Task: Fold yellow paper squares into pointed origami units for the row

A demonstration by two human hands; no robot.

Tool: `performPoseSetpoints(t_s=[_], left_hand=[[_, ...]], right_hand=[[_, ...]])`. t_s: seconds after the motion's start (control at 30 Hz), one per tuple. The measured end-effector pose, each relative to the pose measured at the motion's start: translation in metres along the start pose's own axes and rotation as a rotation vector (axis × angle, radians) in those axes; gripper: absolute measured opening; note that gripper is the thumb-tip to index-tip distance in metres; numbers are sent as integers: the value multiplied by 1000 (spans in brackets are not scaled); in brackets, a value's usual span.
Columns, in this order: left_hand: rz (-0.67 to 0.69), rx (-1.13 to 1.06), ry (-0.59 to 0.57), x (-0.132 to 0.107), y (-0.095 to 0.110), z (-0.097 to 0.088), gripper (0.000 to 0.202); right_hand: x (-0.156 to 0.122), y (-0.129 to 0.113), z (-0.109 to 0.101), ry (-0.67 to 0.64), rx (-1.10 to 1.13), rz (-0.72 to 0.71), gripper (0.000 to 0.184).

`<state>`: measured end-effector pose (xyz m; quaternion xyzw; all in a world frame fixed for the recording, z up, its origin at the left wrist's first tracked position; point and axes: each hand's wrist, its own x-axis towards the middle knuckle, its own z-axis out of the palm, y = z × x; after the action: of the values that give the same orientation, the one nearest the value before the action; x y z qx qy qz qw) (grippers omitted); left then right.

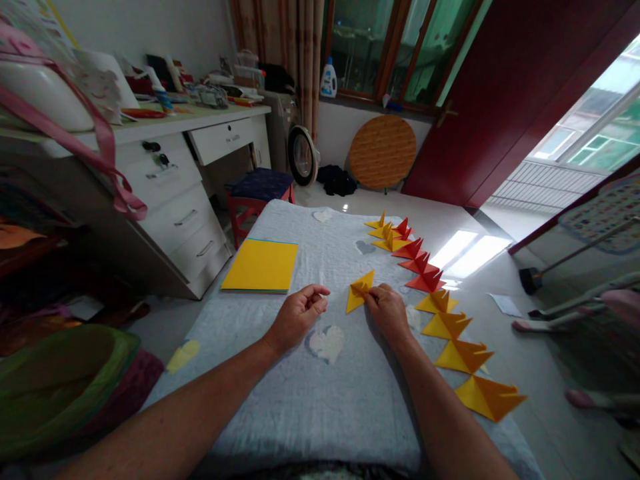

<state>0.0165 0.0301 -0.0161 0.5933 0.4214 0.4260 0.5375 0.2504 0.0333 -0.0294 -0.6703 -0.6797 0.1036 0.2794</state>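
Head view. Your right hand (389, 312) pinches the near corner of the folded yellow piece (359, 293), with the fingers (373, 295) closed on a crease. This holds the paper down against the cloth-covered worktop (320, 400), just ahead of you near its middle. Your left hand (299, 315) rests beside it, curled loosely shut and holding nothing, apparently kept close to steady the paper. The stack of yellow sheets (260, 265) lies farther left, within reach yet apart from the folding. The row of folded pieces (453, 327), yellow near you and red farther off, overlaps along the right edge, likely to stay out of the hands' way.
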Motion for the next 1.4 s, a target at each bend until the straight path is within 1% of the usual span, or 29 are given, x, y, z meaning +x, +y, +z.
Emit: performPoseSetpoints(t_s=[0.13, 0.2, 0.4, 0.6, 0.67, 0.77, 0.87, 0.93, 0.97, 1.13, 1.27, 1.33, 1.4], left_hand=[[-14, 34, -12, 0, -1, -1, 28], [-24, 53, -26, 0, -3, -1, 27], [-31, 75, -89, 0, -5, -2, 25], [-32, 122, -137, -1, -9, -4, 26], [-34, 130, -147, 0, -10, -4, 26], [-39, 137, -155, 1, -10, -5, 26], [-43, 137, -162, 1, -10, -6, 25], [-45, 136, -165, 1, -11, -7, 25], [-46, 136, -164, 1, -11, -7, 25], [-41, 135, -158, 2, -11, -7, 23], [-48, 124, -161, 2, -10, -7, 23], [-52, 120, -163, 1, -10, -7, 24], [-56, 120, -165, 2, -9, -7, 24]], right_hand=[[1, -4, -4, 63, 198, 73, 17], [3, -5, -8, 111, 276, 122, 17], [21, -1, -14, 308, 501, 291, 26], [53, 17, -10, 491, 800, 460, 42], [63, 22, -8, 542, 881, 511, 45], [73, 26, -4, 572, 978, 577, 39], [81, 28, -2, 556, 1039, 657, 25], [86, 30, -1, 528, 1060, 723, 17], [88, 32, -2, 511, 1064, 754, 16], [95, 37, -10, 422, 1015, 842, 18], [97, 41, -16, 377, 863, 831, 14], [97, 43, -17, 364, 746, 799, 11], [98, 46, -18, 360, 604, 755, 12]])
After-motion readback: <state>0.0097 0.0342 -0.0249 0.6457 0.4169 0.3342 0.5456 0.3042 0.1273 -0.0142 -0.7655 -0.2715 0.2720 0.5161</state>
